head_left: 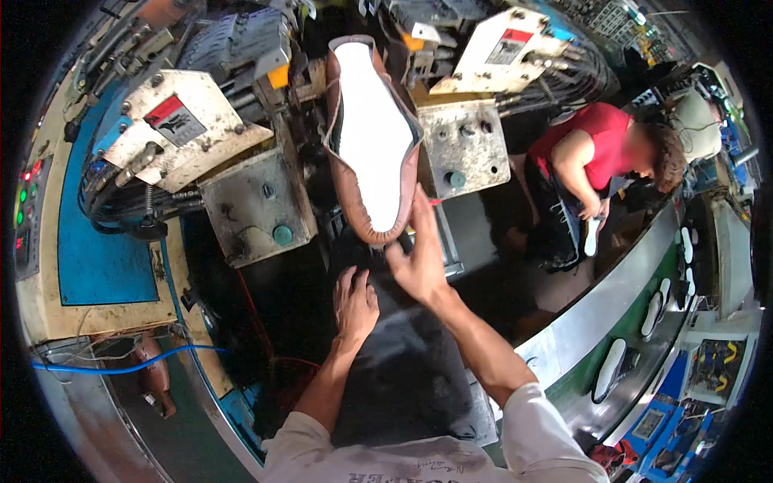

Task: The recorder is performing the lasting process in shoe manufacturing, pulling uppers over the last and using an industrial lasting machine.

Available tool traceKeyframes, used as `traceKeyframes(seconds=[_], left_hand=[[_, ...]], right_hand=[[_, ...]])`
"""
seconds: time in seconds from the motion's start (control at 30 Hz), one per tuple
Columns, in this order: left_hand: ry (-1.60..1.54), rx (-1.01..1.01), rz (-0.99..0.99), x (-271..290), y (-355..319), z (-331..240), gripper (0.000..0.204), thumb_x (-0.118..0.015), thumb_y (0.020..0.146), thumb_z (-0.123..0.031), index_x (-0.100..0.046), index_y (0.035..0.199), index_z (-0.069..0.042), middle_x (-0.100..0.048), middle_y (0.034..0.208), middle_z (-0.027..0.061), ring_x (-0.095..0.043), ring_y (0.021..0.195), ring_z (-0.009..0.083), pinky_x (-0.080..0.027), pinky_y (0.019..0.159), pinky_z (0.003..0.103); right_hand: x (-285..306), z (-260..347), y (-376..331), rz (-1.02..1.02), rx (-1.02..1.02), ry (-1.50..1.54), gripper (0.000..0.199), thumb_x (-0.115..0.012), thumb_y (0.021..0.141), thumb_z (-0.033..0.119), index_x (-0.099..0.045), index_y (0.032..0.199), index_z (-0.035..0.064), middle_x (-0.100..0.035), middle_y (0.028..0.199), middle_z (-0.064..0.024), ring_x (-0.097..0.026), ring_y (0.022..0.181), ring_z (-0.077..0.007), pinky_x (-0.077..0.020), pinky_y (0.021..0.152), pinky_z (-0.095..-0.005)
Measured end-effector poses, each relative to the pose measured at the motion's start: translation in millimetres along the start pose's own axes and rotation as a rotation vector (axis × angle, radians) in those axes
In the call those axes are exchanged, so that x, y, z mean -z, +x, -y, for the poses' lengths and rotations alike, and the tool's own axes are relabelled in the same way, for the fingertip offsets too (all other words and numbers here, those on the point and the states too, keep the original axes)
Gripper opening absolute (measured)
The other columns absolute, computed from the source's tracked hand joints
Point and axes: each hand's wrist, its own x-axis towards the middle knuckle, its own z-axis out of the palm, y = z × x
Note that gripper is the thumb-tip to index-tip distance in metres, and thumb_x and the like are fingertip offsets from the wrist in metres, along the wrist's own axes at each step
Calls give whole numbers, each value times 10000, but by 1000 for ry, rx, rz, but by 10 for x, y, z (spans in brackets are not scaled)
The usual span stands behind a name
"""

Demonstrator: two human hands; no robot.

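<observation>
Here a brown leather shoe upper (372,137) sits sole-up in the lasting machine (241,153), its white insole board (373,121) flat and pale against the soft, wrinkled leather folded around its rim. The rounded end of the shoe points toward the person. The right hand (420,249) is raised beside that end, fingers stretched out and open, the fingertips touching or just beside the leather edge; it grips nothing. The left hand (355,302) lies lower, fingers loosely curled on a dark, matte surface (403,354) below the shoe; it probably holds nothing, though the underside of the hand is hidden.

Two worn, cream-painted metal blocks (463,145) with round buttons flank the shoe, scuffed and grimy. A blue panel (105,249) lies at the left, with a blue cable (121,366) trailing below it.

At the right, another person in a red shirt (596,145) bends over a pale sole (592,233). A curved conveyor (644,274) carries several white soles (612,366) lying flat, well apart from each other.
</observation>
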Motion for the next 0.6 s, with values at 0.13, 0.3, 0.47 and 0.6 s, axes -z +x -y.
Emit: traceKeyframes(seconds=[0.13,0.3,0.47,0.6], left_hand=[[79,34,-2,79,131,126,350,-706,933,-99,-721,1272,-14,-662,1322,205,-617,1245,417,-507,1077,517],[106,51,7,-18,226,103,290,-689,929,-105,-753,1198,-17,-702,1233,168,-643,1175,389,-527,1022,519],[102,69,38,-58,166,80,279,-680,938,-113,-762,1185,-12,-709,1244,167,-646,1192,384,-525,1029,522],[32,77,-8,-69,135,171,270,-674,948,-118,-762,1180,-11,-716,1246,174,-655,1182,395,-525,1035,516]], right_hand=[[336,535,493,-259,378,-92,717,-607,912,-11,-433,1603,-83,-456,1646,-313,-465,1537,-458,-359,1287,-514],[448,1178,844,257,528,-589,826,-794,955,449,-495,1569,-16,-438,1645,-289,-396,1537,-507,-391,1232,-605],[436,1259,731,219,426,-698,740,-826,926,448,-565,1551,147,-458,1623,-238,-452,1463,-509,-537,1124,-545],[375,1281,772,207,433,-692,730,-830,921,439,-576,1541,151,-474,1608,-229,-466,1439,-517,-548,1112,-553]])
